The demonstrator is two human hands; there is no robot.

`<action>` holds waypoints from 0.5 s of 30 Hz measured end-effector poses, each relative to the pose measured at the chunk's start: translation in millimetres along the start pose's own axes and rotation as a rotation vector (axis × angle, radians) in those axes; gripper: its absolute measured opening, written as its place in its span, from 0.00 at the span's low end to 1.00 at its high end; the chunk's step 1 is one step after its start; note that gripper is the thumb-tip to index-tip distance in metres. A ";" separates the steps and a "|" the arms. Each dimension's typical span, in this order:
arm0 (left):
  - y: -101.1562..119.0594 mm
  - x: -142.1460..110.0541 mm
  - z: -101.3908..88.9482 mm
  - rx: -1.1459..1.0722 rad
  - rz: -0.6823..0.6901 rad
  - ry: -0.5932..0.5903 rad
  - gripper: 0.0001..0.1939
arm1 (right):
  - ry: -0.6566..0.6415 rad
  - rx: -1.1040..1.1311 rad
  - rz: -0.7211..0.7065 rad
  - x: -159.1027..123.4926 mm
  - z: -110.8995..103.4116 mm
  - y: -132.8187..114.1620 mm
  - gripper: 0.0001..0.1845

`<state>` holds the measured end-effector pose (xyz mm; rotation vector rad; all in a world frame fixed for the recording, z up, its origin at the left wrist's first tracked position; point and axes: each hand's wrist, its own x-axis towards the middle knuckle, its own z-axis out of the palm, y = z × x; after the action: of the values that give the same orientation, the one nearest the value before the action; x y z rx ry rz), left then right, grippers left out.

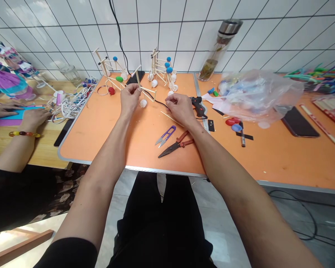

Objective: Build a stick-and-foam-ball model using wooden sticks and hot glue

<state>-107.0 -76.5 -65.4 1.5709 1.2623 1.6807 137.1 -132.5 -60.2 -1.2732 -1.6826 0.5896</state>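
Observation:
My left hand [130, 97] is closed in a pinch on a small wooden stick frame [145, 93] with a white cap at its lower end, held just above the orange table [100, 126]. My right hand [180, 108] rests on the table to the right, fingers curled around something small and white that I cannot make out. A thin loose stick [170, 117] lies under the right hand. The black glue gun [198, 106] sits right beside that hand. Purple snips [166, 135] and red-handled pliers [176, 143] lie nearer to me.
Two finished stick models with coloured caps [111, 76] [163, 70] stand at the back. A glass bottle [219, 48] leans at the wall. A plastic bag of caps [257, 95], a black phone [300, 122] and loose caps lie right. Another person's hands [25, 117] work at the left table.

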 end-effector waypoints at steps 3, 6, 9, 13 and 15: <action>4.1 -2.1 1.6 0.004 0.013 -0.028 0.09 | -0.012 0.002 -0.002 -1.3 -0.5 -3.2 0.08; 5.4 -2.8 3.0 0.039 0.035 -0.029 0.09 | -0.022 -0.001 -0.008 -2.5 -1.1 -6.3 0.07; 4.1 -3.0 3.7 0.083 0.060 -0.023 0.10 | -0.033 -0.012 -0.006 -3.5 -1.1 -8.1 0.07; 3.2 -4.5 4.3 0.137 0.102 -0.008 0.07 | -0.047 -0.027 -0.009 -4.5 0.0 -8.8 0.07; 4.3 -5.8 4.4 0.162 0.117 -0.004 0.06 | -0.053 -0.025 -0.012 -4.6 0.5 -8.6 0.08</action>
<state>-100.7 -82.1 -64.8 1.7732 1.3577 1.6800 132.6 -139.7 -55.3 -1.2744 -1.7449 0.6009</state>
